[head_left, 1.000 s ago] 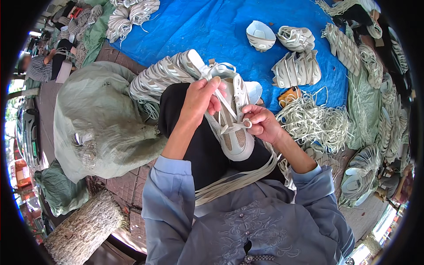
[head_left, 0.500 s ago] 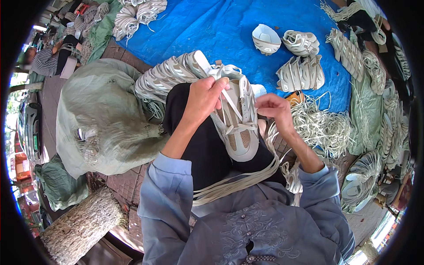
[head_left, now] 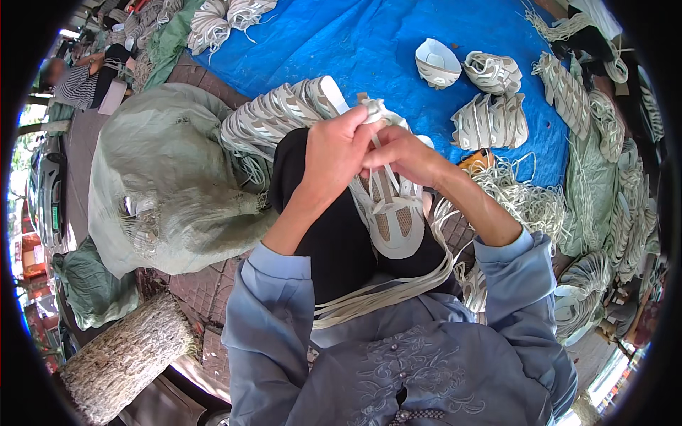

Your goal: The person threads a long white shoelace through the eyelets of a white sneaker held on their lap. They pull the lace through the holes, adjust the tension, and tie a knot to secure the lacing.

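Note:
A beige and white shoe upper (head_left: 399, 238) rests on my lap, its rounded toe toward me. White shoelace (head_left: 386, 186) runs loosely across its front. My left hand (head_left: 335, 150) is closed at the upper's collar end, thumb and finger pinching it. Against it, my right hand (head_left: 406, 153) is closed with its fingers at the shoelace near the top eyelets. The exact grip of the fingertips is partly hidden. A bundle of loose white laces (head_left: 387, 295) lies across my thighs.
A nested stack of shoe uppers (head_left: 288, 113) lies just beyond my left hand, beside a large pale sack (head_left: 163, 184). More uppers (head_left: 490, 122) sit on the blue tarp (head_left: 341, 42). A tangled lace pile (head_left: 526, 202) is at the right. A stone block (head_left: 128, 355) lies lower left.
My right hand has moved left from the upper's right side to meet my left hand at the collar end. The lace my left hand held stretched is now mostly covered.

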Demonstrator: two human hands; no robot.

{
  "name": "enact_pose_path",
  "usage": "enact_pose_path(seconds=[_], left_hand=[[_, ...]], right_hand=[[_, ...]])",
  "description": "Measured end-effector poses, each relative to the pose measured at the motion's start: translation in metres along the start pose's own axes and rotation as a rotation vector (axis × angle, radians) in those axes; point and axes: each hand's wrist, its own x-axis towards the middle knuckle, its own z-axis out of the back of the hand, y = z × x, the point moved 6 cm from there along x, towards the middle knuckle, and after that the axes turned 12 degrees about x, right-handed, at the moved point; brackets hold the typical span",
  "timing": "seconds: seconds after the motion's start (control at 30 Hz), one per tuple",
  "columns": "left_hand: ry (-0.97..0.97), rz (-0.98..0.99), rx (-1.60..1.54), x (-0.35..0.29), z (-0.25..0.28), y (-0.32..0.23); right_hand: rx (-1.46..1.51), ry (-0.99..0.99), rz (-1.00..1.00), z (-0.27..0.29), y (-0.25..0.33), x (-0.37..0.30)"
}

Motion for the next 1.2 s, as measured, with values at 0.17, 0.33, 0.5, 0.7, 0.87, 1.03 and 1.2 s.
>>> enact_pose_path(seconds=[0.17, 0.33, 0.5, 0.7, 0.87, 1.03, 1.2], left_hand=[[-0.184, -0.232, 0.186, -0.004, 0.011, -0.018], [-0.025, -0.661, 0.566, -0.090, -0.031, -0.042], [0.169, -0.742, 0.492, -0.136, -0.098, -0.021], [0.157, -0.690, 0.308, -0.162, -0.097, -0.002], [0.125, -0.640, 0.105, -0.167, -0.086, -0.007], [-0.089, 0.068, -0.351, -0.098, -0.023, 0.033], [0.351, 0.175, -0.464, -0.029, -0.028, 0.024]], right_hand=[[0.328, -0.044, -0.047, 0.005, -0.008, -0.003], [0.306, -0.026, -0.144, 0.009, -0.020, 0.004], [0.369, 0.183, -0.225, -0.003, -0.013, 0.017], [0.381, 0.071, -0.031, 0.012, 0.031, 0.081], [0.537, 0.285, -0.021, 0.012, 0.039, 0.082], [0.559, 0.244, -0.002, -0.008, 0.051, 0.062], [0.369, 0.144, 0.035, -0.025, 0.058, 0.056]])
